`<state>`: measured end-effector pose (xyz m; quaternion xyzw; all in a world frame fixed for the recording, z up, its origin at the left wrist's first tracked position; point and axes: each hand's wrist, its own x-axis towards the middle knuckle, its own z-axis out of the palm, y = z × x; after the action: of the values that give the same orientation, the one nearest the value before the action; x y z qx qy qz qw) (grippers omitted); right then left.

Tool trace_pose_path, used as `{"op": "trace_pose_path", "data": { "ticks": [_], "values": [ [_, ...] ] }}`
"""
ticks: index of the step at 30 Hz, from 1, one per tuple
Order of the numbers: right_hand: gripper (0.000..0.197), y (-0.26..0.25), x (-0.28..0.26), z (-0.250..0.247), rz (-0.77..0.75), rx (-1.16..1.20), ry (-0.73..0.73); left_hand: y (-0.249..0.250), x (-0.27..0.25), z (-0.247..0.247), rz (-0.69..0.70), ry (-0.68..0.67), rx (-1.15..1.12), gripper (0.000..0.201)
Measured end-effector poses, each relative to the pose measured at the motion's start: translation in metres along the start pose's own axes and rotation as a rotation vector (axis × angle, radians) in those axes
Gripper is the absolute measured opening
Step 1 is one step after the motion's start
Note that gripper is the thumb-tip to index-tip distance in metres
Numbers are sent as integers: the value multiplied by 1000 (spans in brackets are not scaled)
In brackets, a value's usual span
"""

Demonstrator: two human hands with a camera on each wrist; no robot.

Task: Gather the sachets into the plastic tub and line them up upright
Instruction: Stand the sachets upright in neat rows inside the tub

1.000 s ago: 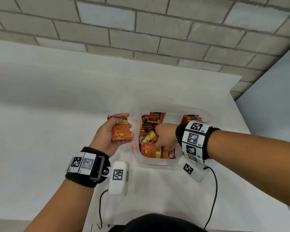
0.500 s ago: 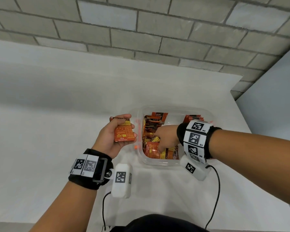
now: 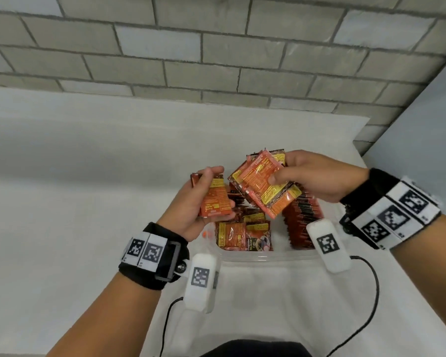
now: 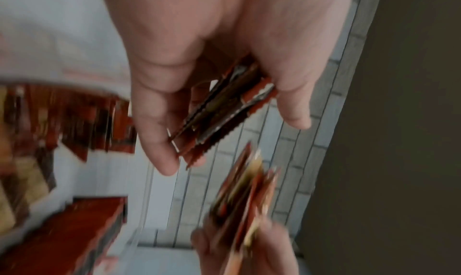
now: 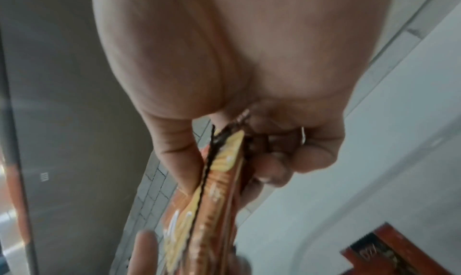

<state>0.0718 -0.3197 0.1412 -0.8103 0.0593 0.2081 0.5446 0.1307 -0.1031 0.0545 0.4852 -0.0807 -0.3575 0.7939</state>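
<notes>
Lifted clear of the tub since a second ago, when it was buried among the loose packets, the right hand (image 3: pixel 317 176) is now hovering above the plastic tub (image 3: pixel 268 257) and gripping a fanned bunch of orange sachets (image 3: pixel 263 186), thumb pressed on the front face and fingers curled behind. Meanwhile the left hand (image 3: pixel 191 202) is holding its own small stack of sachets (image 3: pixel 215 202) much as before, fingers and thumb wrapped round the edges, though it is sitting closer to the right hand than it was; in the left wrist view the stack is showing edge-on between thumb and fingers. Inside the tub, a row of sachets (image 3: pixel 301 220) is standing upright along the right side, while a few loose sachets (image 3: pixel 242 234) are lying flat or tilted near the front wall. Judging from this, the person is pulling the untidy packets out to square them up by hand, probably merging the two bunches before setting them back on edge. Part of the sorting is looking done; the flat ones near the front are still waiting.
</notes>
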Motion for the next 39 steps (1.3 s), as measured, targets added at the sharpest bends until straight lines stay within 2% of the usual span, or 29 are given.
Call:
{"op": "trace_pose_path", "data": {
  "ticks": [1, 3, 8, 9, 11, 12, 14, 16, 18, 20, 25, 28, 30, 32, 34, 37, 39],
  "values": [
    [19, 2, 0, 5, -16, 30, 4, -3, 3, 12, -12, -52, 27, 76],
    [19, 5, -1, 14, -42, 62, 25, -9, 7, 32, -1, -138, 69, 76],
    [24, 13, -9, 22, -91, 48, 52, -25, 14, 52, -24, -168, -46, 69],
    [24, 14, -12, 24, -99, 22, 48, -29, 14, 54, -35, -177, -53, 57],
    [23, 19, -13, 28, -108, -17, 45, -35, 15, 58, -68, -163, -91, 20],
    [25, 21, -13, 29, -103, -37, 56, -37, 16, 59, -91, -129, -128, 16],
    [31, 25, -13, 28, -104, -175, 126, -40, 19, 62, -131, -96, -215, 20],
    [52, 30, -13, 24, -106, -350, 255, -38, 19, 63, -143, -76, -281, 21],
    [75, 34, -14, 22, -123, -346, 338, -37, 19, 63, -158, -86, -321, 25],
    [84, 38, -14, 24, -161, -260, 335, -37, 18, 63, -161, -120, -365, 25],
    [78, 46, -9, 26, -203, -192, 202, -35, 17, 58, -237, -264, -367, 39],
    [64, 45, -7, 20, -197, -114, 122, -34, 18, 57, -272, -229, -324, 35],
    [65, 45, -5, 16, -185, -101, 132, -35, 20, 57, -252, -167, -321, 32],
    [86, 47, -4, 12, -162, -169, 195, -38, 22, 57, -230, -118, -332, 36],
    [94, 48, -4, 11, -147, -169, 221, -38, 23, 57, -211, -113, -347, 37],
    [90, 53, -4, 11, -153, -72, 195, -38, 24, 57, -203, -174, -386, 57],
    [77, 55, -6, 11, -147, 4, 193, -39, 26, 56, -197, -187, -408, 61]
  ]
}}
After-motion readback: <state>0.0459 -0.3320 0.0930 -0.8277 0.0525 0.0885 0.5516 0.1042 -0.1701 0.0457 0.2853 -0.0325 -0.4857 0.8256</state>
